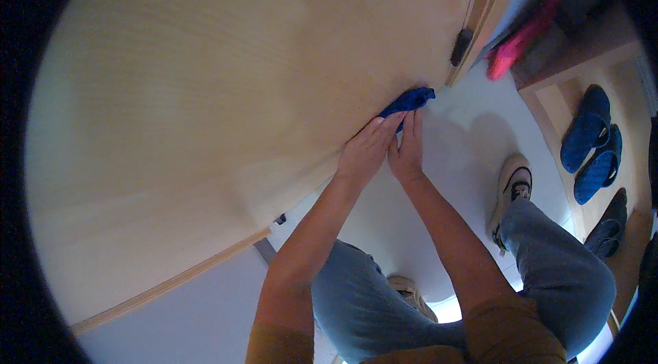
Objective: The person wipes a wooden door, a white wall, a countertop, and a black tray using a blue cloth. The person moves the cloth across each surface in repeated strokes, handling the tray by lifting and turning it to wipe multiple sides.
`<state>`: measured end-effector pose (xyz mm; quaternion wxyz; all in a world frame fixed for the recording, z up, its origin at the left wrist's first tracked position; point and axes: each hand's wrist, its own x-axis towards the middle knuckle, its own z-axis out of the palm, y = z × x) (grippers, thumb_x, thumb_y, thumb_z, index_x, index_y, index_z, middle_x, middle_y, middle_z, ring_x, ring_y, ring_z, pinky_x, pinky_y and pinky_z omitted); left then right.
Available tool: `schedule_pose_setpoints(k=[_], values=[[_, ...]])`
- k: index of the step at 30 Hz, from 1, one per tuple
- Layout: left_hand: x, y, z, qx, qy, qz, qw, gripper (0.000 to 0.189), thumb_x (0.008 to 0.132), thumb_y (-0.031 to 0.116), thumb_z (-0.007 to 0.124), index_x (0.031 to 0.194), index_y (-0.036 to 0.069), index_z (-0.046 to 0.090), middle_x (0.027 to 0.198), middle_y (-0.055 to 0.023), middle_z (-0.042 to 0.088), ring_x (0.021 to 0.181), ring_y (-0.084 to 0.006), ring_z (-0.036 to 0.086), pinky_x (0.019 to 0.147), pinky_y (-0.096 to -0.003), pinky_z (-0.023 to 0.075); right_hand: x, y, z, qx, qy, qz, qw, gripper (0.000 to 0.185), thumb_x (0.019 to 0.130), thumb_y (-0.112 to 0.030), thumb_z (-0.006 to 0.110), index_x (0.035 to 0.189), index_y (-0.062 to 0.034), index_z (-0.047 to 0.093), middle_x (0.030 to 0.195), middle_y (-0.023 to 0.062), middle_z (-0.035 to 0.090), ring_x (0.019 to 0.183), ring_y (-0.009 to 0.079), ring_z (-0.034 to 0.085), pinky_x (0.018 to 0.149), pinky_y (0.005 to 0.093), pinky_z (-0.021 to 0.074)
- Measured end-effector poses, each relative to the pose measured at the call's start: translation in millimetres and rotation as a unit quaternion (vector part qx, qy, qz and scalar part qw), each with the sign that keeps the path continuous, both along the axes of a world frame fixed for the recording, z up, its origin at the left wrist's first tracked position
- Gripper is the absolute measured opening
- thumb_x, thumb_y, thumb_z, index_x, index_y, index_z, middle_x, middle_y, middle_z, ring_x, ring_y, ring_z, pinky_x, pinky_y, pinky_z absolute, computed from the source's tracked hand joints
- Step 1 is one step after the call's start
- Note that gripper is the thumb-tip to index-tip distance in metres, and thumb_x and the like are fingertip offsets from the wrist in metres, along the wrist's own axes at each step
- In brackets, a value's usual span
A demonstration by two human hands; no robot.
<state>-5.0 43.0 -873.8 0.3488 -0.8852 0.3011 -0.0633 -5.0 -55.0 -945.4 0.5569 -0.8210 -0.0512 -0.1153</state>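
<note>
Both arms reach forward to the lower edge of a light wooden door. A dark blue cloth is bunched against the door near its bottom corner. On the cloth's near side lies my left hand, its fingers extended together and the cloth held under their tips. Close beside it, my right hand grips the cloth with straight fingers pointing the same way. The fingers hide part of the cloth.
A dark hinge sits at the door frame. To the right, a wooden shoe shelf holds blue slippers and a dark shoe. A pink item hangs near the doorway. My shoes stand on the pale floor.
</note>
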Motion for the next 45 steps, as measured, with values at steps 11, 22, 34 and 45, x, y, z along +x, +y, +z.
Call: schedule_pose_setpoints(k=[11,22,34,45], values=[[-51,50,87,-0.136,-0.303,0.036,0.942,0.039,0.082,0.03,0.055,0.12,0.021,0.057,0.129,0.0004,0.047,0.112,-0.0249,0.044,0.1,-0.0583,0.0157,13,24,110,-0.048,-0.359,-0.017,0.932,0.036,0.074,-0.024,0.062,0.106,-0.0068,0.059,0.135,0.0268,0.035,0.128,0.0472,0.028,0.103,0.0608,0.0218],[-86,79,28,-0.181,-0.129,0.056,0.973,0.03,0.074,0.025,0.06,0.103,0.022,0.065,0.105,0.0058,0.059,0.103,-0.0124,0.05,0.088,-0.0435,0.0343,-30,28,51,-0.157,-0.264,0.085,0.948,0.032,0.073,-0.019,0.063,0.102,-0.0069,0.058,0.13,0.0229,0.039,0.125,0.0467,0.03,0.103,0.0612,0.019],[-131,119,-29,-0.426,-0.111,0.228,0.869,0.023,0.076,0.023,0.061,0.097,0.014,0.066,0.092,-0.0078,0.061,0.092,-0.0297,0.057,0.081,-0.0499,0.0425,-33,64,26,-0.211,-0.43,0.19,0.857,0.035,0.074,-0.021,0.057,0.109,-0.0251,0.063,0.118,-0.0053,0.054,0.102,0.022,0.049,0.104,0.0481,0.0258],[-183,142,-12,-0.325,-0.274,0.277,0.862,0.025,0.071,0.025,0.066,0.092,0.012,0.063,0.108,-0.0115,0.057,0.096,-0.0352,0.053,0.089,-0.0571,0.0332,-65,93,76,-0.248,-0.504,0.223,0.796,0.038,0.072,-0.023,0.059,0.11,-0.0245,0.064,0.114,-0.0103,0.056,0.093,0.012,0.049,0.098,0.0413,0.0316]])
